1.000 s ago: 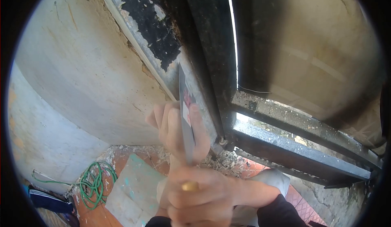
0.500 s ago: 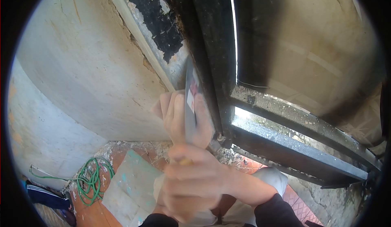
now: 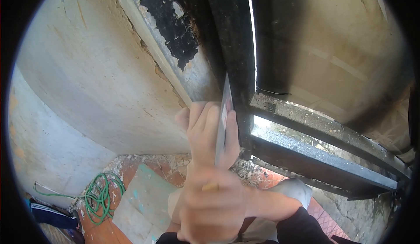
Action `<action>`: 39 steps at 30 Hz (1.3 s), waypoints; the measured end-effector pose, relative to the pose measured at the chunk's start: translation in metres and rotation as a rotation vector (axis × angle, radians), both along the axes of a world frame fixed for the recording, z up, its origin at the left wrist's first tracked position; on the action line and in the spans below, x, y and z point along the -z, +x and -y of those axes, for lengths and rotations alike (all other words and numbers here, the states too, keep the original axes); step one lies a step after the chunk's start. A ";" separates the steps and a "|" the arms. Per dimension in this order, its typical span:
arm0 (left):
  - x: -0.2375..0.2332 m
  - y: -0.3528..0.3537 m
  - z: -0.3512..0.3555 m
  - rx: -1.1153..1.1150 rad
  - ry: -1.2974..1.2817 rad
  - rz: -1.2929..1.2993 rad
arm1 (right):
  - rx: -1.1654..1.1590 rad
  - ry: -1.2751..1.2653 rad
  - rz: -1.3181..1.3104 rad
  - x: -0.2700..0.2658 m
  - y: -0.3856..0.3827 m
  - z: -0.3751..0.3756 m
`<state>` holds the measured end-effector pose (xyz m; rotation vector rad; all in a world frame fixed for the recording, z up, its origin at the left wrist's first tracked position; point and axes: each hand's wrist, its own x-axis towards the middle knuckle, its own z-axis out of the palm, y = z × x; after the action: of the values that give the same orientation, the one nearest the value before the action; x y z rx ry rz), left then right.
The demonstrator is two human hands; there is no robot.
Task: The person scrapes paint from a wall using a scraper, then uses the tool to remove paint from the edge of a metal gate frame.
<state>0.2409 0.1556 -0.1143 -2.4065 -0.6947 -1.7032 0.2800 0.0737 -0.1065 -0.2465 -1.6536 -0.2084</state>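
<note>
A scraper with a long flat metal blade (image 3: 224, 121) points away from me, seen nearly edge on with a pale and pinkish label on its side. My left hand (image 3: 205, 130) grips the blade partway along, thumb on the right and fingers on the left. Nearer to me, my right hand (image 3: 212, 204), smeared by motion, is closed around the yellow handle (image 3: 210, 186). The blade's tip overlaps the dark door frame (image 3: 234, 56) in this view. Left of it runs a wall strip with bare grey patches and peeling black paint (image 3: 173, 29).
A pale wall (image 3: 105, 78) curves along the left. Coiled green hose (image 3: 99, 200) lies on orange tiles beside a paint-spotted board (image 3: 142, 200). Paint flakes (image 3: 168, 163) litter the floor along the wall's foot. Dark metal rails (image 3: 323, 156) cross at the right.
Both hands and the scraper have shifted right. The blade's tip has moved from the bare strip edge over to the dark frame.
</note>
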 end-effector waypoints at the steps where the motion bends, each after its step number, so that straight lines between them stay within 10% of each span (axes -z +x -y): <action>1: 0.003 0.003 -0.001 -0.047 -0.045 -0.004 | -0.001 0.011 -0.032 0.002 0.002 -0.003; 39: -0.004 0.002 0.000 -0.077 -0.018 -0.030 | -0.222 -0.018 -0.036 -0.001 0.014 0.005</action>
<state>0.2426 0.1553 -0.1100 -2.3794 -0.7900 -1.6347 0.2940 0.0692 -0.1058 -0.0786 -1.6331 -0.0216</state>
